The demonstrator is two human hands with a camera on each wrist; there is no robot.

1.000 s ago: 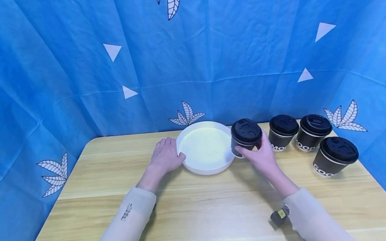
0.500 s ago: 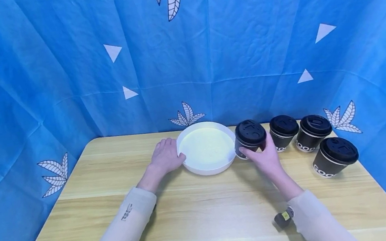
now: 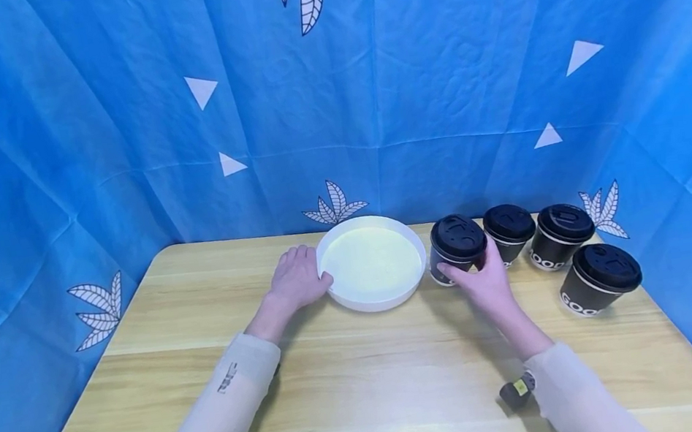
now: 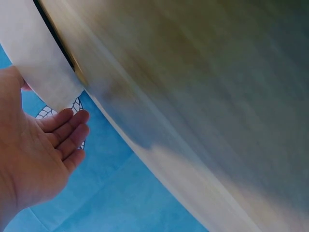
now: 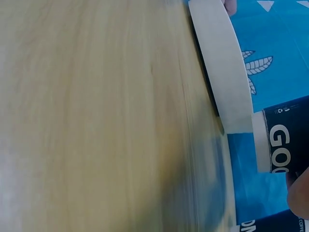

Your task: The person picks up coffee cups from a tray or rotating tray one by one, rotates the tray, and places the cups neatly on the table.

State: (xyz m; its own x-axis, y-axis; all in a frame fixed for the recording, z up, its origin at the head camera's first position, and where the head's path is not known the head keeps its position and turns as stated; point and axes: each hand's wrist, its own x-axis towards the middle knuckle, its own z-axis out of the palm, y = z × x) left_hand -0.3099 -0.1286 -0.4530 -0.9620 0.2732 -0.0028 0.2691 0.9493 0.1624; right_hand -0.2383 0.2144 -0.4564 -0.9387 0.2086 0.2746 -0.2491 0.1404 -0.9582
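Observation:
My right hand (image 3: pixel 488 281) holds a black lidded paper coffee cup (image 3: pixel 456 241) between thumb and fingers, just right of the round white tray (image 3: pixel 377 307). White letters and a pale base band show on this coffee cup (image 5: pixel 280 145) in the right wrist view. With my left hand (image 3: pixel 297 279) I grip the tray's left rim, thumb at the edge. Seen from the left wrist, the fingers of my left hand (image 4: pixel 36 150) lie curved by the outer wall of the tray (image 4: pixel 43 58). Nothing stands inside the tray.
Several matching lidded cups stand at the right: one (image 3: pixel 509 231) close behind my right hand, another (image 3: pixel 560 237) beside it, and one (image 3: pixel 599 278) nearer the front. A blue curtain (image 3: pixel 453 83) hangs behind the wooden table (image 3: pixel 369 382).
My right hand has moved the held cup to the right, away from the tray's rim and closer to the other cups. My left hand and the tray have stayed almost still.

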